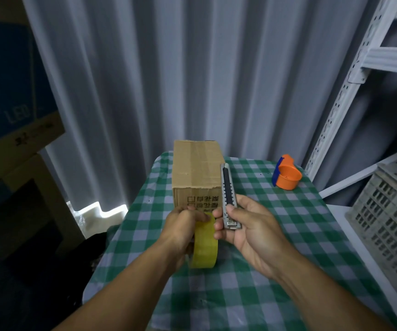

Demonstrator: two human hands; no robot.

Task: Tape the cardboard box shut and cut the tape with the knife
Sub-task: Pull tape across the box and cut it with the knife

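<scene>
Your left hand (183, 225) grips the yellow tape roll (204, 242), fingers wrapped over its top edge, while your right hand (247, 230) clasps the utility knife (229, 199), thumb on its slider. Just beyond them the cardboard box (196, 168) sits on the checked tablecloth (276, 271), flaps down with a clear strip seemingly along the seam. Whether a fresh strip is laid and awaiting the cut, you cannot tell. An orange dispenser (287, 173) stands well apart.

Single head-worn wide-angle view: looks forward and down, close over the checked worktop (276, 235), facing a curtain (168, 68); edges bowed, probably lens distortion.
</scene>
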